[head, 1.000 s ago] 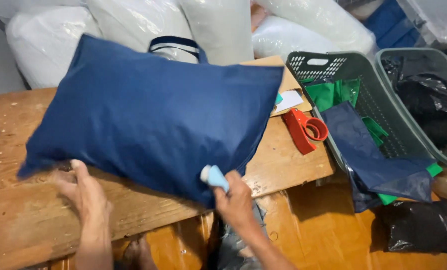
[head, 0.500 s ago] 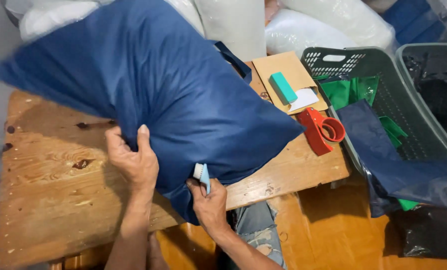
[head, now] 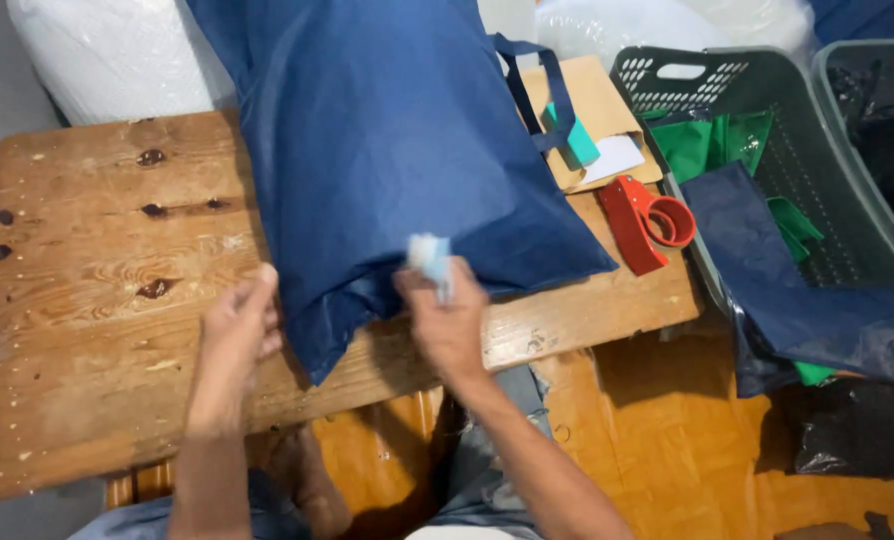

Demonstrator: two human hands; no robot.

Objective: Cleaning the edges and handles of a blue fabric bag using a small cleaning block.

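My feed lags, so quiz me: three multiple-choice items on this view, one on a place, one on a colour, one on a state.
1. Where does the red plastic tape dispenser lie?
A. on the worn wooden table, right of the big dark blue fabric bag
B. in the green plastic basket
C. on the floor

2. What colour is the small item in the right hand?
A. red
B. pale blue-white
C. black

3. How is the left hand?
A. closed round the dispenser
B. inside the basket
C. at the bag's lower edge

Answers: 1 A, it rests on the table's right end. 2 B, the small item shows pale above the fingers. 3 C, its fingers meet the bag's edge.
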